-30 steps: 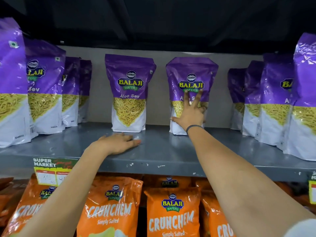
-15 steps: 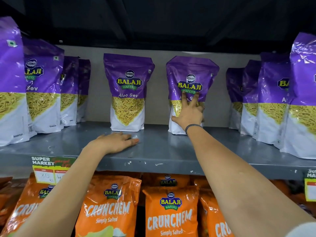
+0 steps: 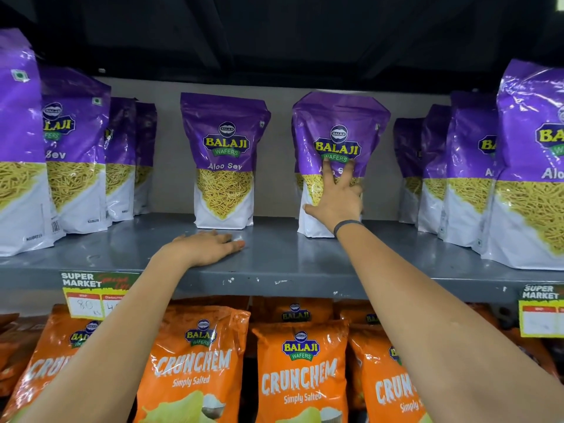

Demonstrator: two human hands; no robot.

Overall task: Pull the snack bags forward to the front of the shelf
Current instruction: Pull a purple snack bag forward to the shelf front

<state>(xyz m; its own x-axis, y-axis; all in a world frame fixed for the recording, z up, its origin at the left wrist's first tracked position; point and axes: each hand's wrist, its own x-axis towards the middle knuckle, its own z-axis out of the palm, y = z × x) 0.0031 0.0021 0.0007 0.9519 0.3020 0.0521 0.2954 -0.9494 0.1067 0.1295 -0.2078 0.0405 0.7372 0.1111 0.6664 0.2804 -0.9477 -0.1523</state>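
Note:
Purple-and-white Balaji Aloo Sev snack bags stand on a grey metal shelf (image 3: 290,261). My right hand (image 3: 335,199) grips the front of one bag (image 3: 338,123) right of centre, thumb at its left edge and fingers spread over the label; the bag stands far back, its top bulging. A second bag (image 3: 224,154) stands alone at the back, left of it. My left hand (image 3: 204,247) lies flat, palm down, on the shelf just in front of that bag, holding nothing.
Rows of the same purple bags run front to back at the left (image 3: 73,141) and right (image 3: 531,178) of the shelf. Orange Crunchem bags (image 3: 300,370) fill the shelf below. Price tags (image 3: 88,294) hang on the shelf's front edge.
My right hand has spread a little higher over the bag, whose top now bulges and which has come slightly forward. My left hand has stayed on the shelf.

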